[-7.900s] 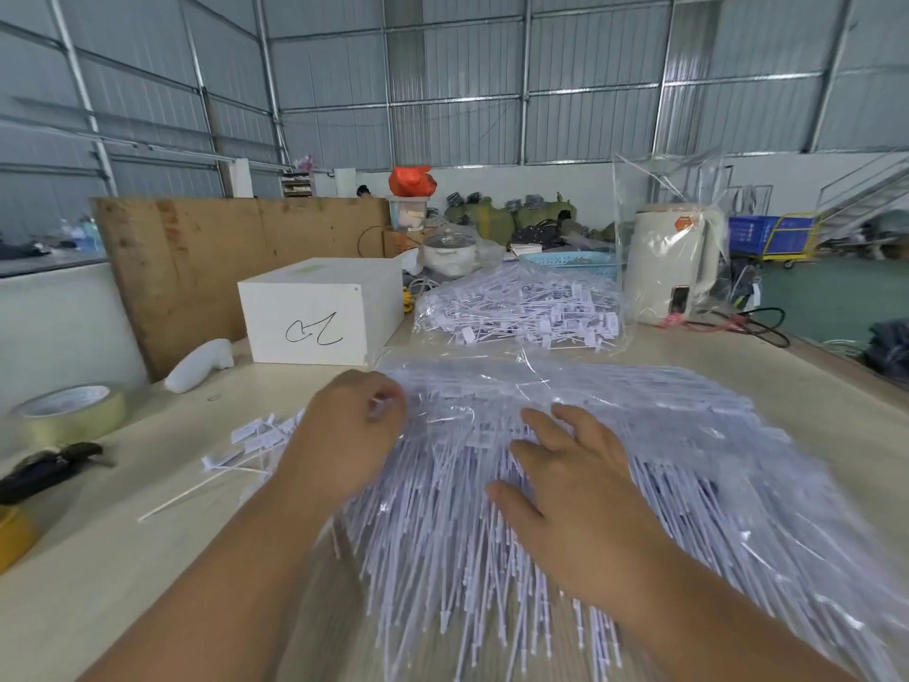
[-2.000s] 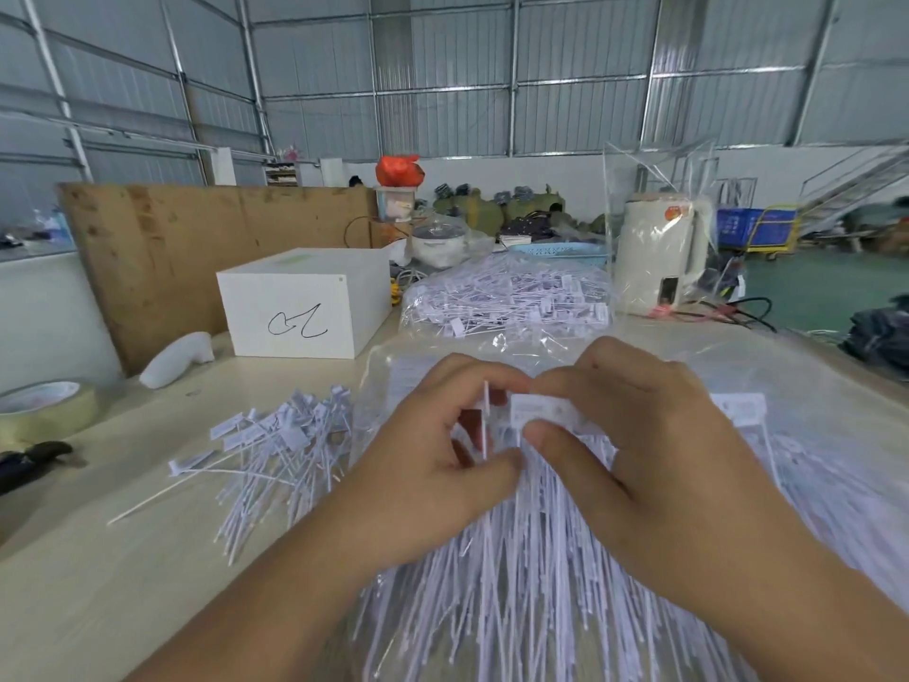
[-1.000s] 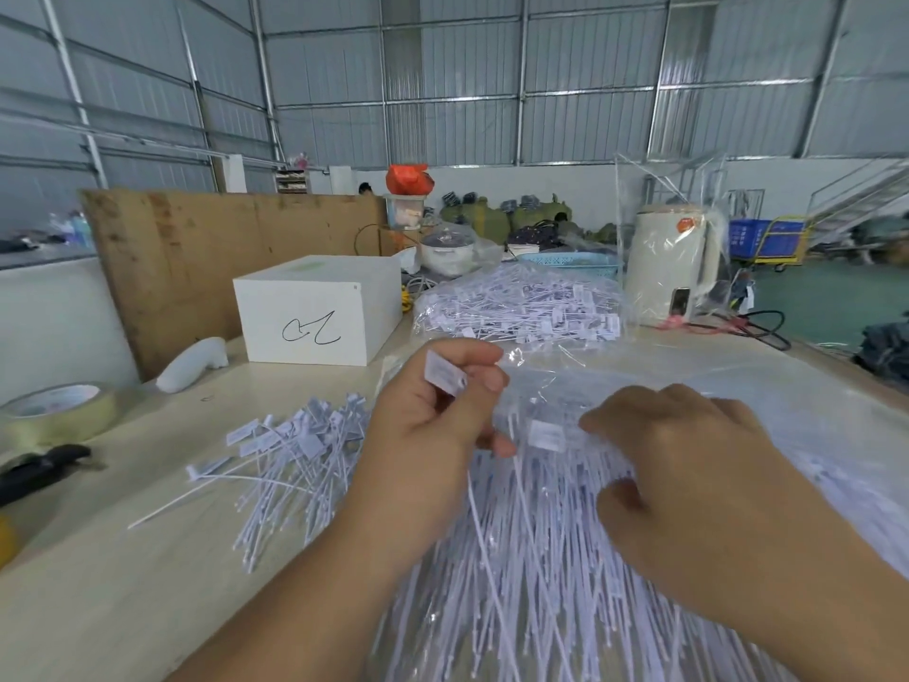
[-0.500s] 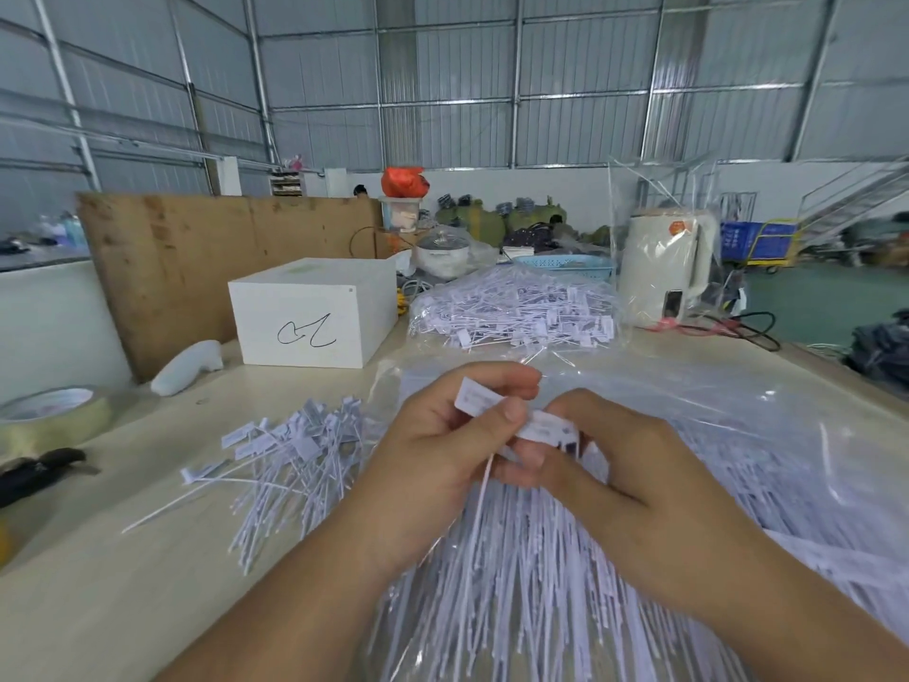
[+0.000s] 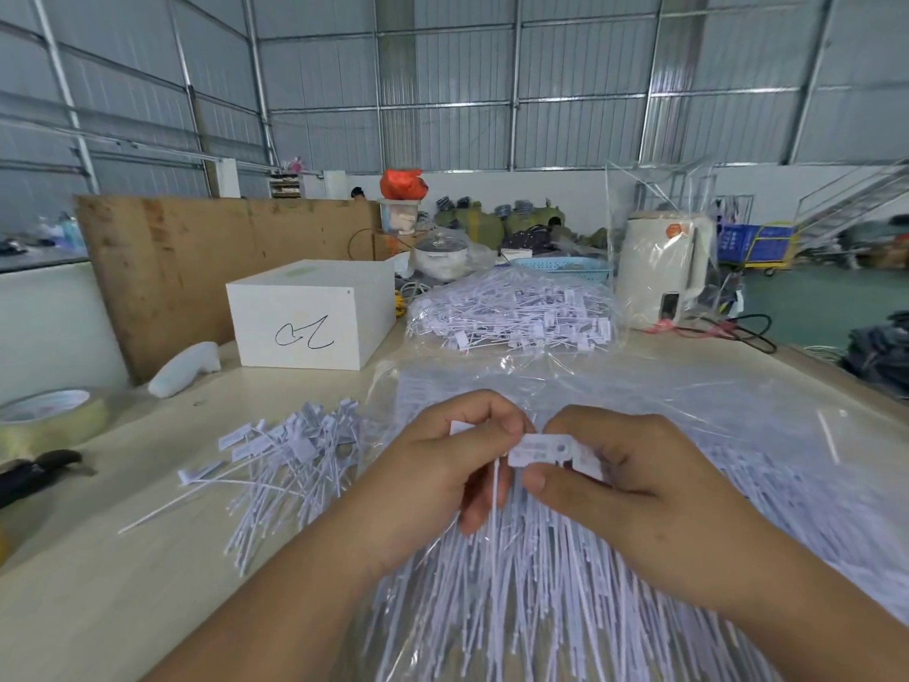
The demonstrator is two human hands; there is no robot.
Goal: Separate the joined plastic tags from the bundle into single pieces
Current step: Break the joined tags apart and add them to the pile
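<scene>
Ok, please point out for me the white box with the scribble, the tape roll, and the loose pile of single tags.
white box [image 5: 307, 332], head view, on its front face beside the scribble.
tape roll [image 5: 59, 425], head view, on its outer side wall.
pile of single tags [image 5: 290, 460], head view, on the middle of the heap.

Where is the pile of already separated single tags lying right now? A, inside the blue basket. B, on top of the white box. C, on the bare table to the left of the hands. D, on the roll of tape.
C: the loose pile of single tags lies spread on the table to the left of the left hand, in front of the white box.
</scene>
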